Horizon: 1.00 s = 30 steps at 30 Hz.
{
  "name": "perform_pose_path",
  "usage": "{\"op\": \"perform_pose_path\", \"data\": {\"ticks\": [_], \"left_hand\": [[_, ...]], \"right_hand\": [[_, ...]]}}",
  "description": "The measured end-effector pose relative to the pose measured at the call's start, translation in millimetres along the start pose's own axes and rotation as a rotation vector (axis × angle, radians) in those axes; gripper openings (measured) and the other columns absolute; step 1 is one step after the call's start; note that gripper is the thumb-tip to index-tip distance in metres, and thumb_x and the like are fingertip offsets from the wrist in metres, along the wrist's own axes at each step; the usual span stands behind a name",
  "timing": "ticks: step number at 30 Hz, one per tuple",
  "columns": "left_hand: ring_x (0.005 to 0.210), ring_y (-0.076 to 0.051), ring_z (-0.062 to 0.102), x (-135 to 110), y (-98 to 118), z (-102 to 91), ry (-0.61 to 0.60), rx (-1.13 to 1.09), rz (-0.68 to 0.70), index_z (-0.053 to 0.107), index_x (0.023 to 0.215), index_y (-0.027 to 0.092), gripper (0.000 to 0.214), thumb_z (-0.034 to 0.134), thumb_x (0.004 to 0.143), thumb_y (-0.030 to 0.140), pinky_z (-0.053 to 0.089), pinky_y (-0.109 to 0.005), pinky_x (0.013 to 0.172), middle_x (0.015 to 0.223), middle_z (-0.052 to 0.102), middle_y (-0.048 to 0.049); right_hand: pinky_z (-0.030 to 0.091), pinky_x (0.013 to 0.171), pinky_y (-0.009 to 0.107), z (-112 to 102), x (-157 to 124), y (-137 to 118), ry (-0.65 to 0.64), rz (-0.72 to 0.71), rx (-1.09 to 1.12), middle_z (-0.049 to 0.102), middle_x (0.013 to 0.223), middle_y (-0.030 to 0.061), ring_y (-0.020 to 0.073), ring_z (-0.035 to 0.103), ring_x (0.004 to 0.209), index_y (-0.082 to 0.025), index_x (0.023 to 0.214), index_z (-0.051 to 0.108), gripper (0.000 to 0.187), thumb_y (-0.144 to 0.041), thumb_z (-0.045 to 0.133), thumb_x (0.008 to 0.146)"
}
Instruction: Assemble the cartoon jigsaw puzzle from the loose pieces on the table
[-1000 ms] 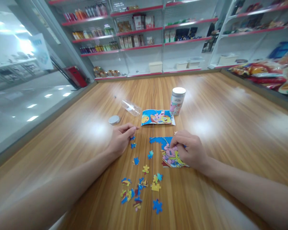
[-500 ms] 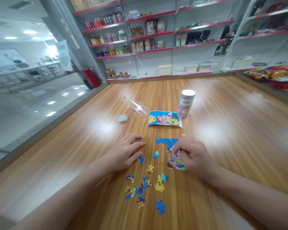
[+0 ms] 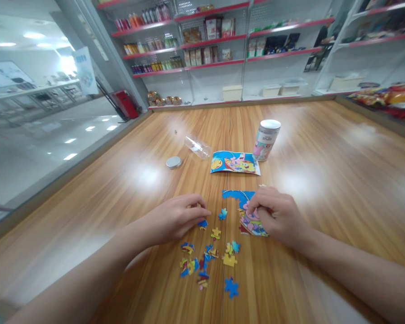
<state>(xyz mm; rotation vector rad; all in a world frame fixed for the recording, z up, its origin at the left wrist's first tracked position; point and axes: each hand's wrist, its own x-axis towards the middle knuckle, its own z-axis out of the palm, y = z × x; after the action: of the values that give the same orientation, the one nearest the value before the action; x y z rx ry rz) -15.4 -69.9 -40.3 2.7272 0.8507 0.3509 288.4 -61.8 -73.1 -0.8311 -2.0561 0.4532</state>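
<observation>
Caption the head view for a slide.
Left hand touching a loose piece, right hand on the part-built puzzle, on a wooden table.

One partly joined puzzle [image 3: 249,223] and roughly a dozen loose pieces [image 3: 216,232], some overlapped beyond exact tally, are counted near the table [image 3: 324,180]'s near edge. Farther in, one picture sheet [image 3: 235,162], one upright lidded canister [image 3: 266,140], one clear tube [image 3: 197,147] laid flat and one round metal lid [image 3: 173,162] are counted. Two hands are counted: the left hand [image 3: 175,220] and the right hand [image 3: 276,216].
</observation>
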Motion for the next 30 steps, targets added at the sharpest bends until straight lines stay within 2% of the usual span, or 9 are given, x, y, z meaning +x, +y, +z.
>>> {"op": "perform_pose_path", "data": {"ticks": [4, 14, 24, 30], "left_hand": [[0.094, -0.018, 0.06, -3, -4, -2.4, 0.043, 0.038, -0.033, 0.064, 0.12, 0.018, 0.025, 0.049, 0.1, 0.021, 0.054, -0.032, 0.081, 0.107, 0.062, -0.0106], [0.094, -0.018, 0.061, -5, -12, 6.2, 0.002, 0.091, -0.148, 0.063, 0.125, 0.022, 0.029, 0.049, 0.101, 0.03, 0.054, -0.035, 0.085, 0.107, 0.06, -0.0091], [0.088, -0.016, 0.062, -4, -16, 4.3, 0.078, 0.07, -0.131, 0.067, 0.118, 0.018, 0.027, 0.046, 0.1, 0.021, 0.054, -0.03, 0.078, 0.099, 0.062, -0.0086], [0.088, -0.016, 0.061, -2, -12, 3.7, 0.037, 0.071, -0.156, 0.067, 0.116, 0.018, 0.027, 0.045, 0.101, 0.02, 0.053, -0.03, 0.078, 0.099, 0.061, -0.0082]], "right_hand": [[0.041, 0.07, 0.034, 1, -1, 2, -0.011, 0.012, 0.01, 0.065, 0.07, 0.0014, 0.0159, 0.057, 0.069, -0.019, 0.071, 0.064, 0.028, 0.0, 0.046, 0.079], [0.039, 0.068, 0.032, 0, 1, -1, -0.007, -0.006, 0.01, 0.064, 0.068, 0.0007, 0.0152, 0.056, 0.067, -0.019, 0.07, 0.064, 0.027, 0.0, 0.046, 0.078], [0.04, 0.067, 0.032, 0, 2, -3, -0.007, -0.016, -0.001, 0.064, 0.067, 0.0006, 0.015, 0.056, 0.066, -0.02, 0.07, 0.063, 0.028, 0.0, 0.046, 0.079], [0.039, 0.068, 0.033, 0, 0, -3, -0.003, -0.022, 0.018, 0.064, 0.068, 0.0002, 0.0152, 0.057, 0.067, -0.02, 0.07, 0.063, 0.027, 0.001, 0.047, 0.078]]}}
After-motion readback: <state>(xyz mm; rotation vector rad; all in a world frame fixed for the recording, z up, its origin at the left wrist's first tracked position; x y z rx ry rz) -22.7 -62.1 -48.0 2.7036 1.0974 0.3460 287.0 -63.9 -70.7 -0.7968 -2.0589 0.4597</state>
